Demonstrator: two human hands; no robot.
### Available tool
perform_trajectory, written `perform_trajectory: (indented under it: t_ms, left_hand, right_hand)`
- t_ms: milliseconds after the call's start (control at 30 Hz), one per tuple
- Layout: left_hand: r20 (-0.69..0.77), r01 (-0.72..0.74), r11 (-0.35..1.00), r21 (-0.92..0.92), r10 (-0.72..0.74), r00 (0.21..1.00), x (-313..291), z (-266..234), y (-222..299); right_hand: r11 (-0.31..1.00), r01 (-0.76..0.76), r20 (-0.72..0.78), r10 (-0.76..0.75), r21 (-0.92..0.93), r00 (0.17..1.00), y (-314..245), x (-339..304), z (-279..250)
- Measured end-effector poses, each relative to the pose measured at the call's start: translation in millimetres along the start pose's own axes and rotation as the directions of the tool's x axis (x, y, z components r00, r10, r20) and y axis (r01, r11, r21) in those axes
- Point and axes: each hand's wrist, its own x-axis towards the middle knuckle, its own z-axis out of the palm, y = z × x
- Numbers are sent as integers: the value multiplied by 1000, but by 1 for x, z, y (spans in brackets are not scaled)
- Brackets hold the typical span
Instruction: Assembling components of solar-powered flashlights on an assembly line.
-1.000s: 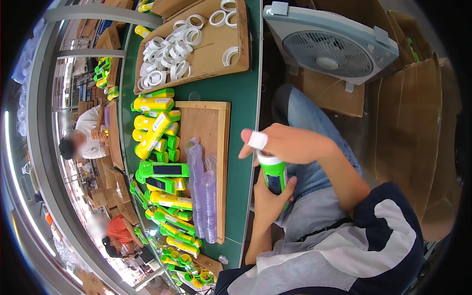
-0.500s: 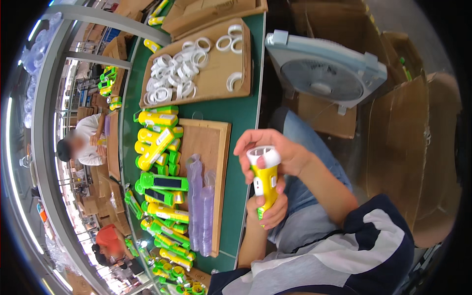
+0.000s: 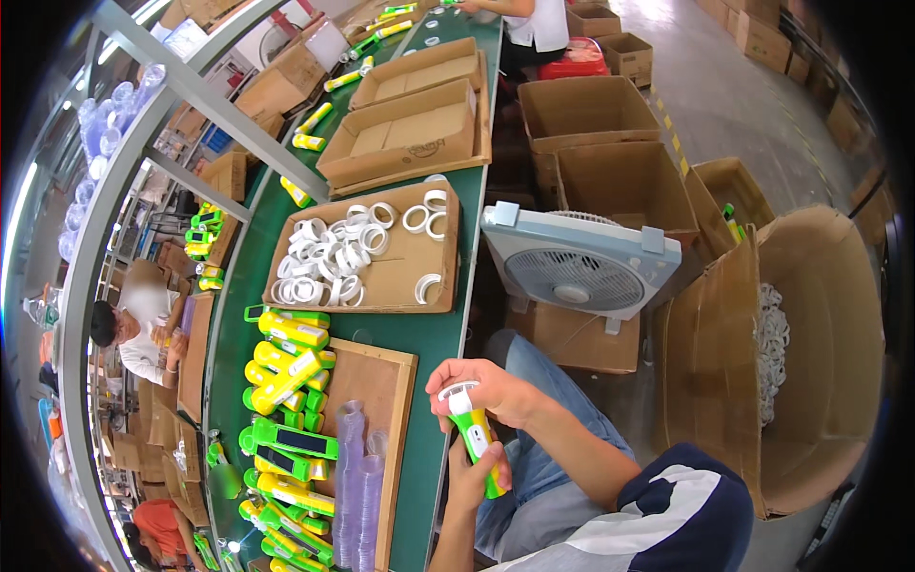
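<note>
Between my two hands, in front of my lap, stands a yellow and green flashlight point(image 3: 471, 434) with a white ring point(image 3: 460, 389) round its wide top end. My left hand point(image 3: 474, 477) is closed round the lower body. From above, my right hand point(image 3: 491, 389) wraps its fingers about the head and the white ring, partly hiding them. The body leans slightly, its green side and a small white switch panel showing. On the bench to the left lies a pile of similar yellow and green flashlights point(image 3: 286, 381). Beside it, stacked clear plastic discs point(image 3: 351, 486) rest in a wooden tray point(image 3: 404, 400).
A cardboard tray point(image 3: 410, 276) of white rings sits beyond the pile on the green bench point(image 3: 456, 334). Further off are open cardboard trays point(image 3: 400, 143). A box fan point(image 3: 581, 267) stands right of the bench, near a large carton point(image 3: 710, 362) with white parts inside. Co-workers sit across.
My view has swung, so the bench and my hands sit lower and further left in the picture. The flashlight has been turned in my hands, showing more of its green side.
</note>
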Motion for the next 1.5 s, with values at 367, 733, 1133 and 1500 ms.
perform_trajectory:
  t_ms: [367,733,1133,1500]
  left_hand:
    - [775,359,849,-388,90,626,-27,-62,-11]
    - [272,206,952,-226,-141,952,-66,-41,32]
    - [-502,221,723,655,197,842,-87,-101,138]
    - [-695,-33,767,640,597,401,-82,-406,284]
  right_hand:
    - [982,-72,615,-50,172,787,19,-2,40]
    - [960,-116,379,11,256,925,41,5,48]
    - [927,292,-54,-313,-235,948,45,16,56]
    - [840,192,-177,-320,-507,931,100,33,28]
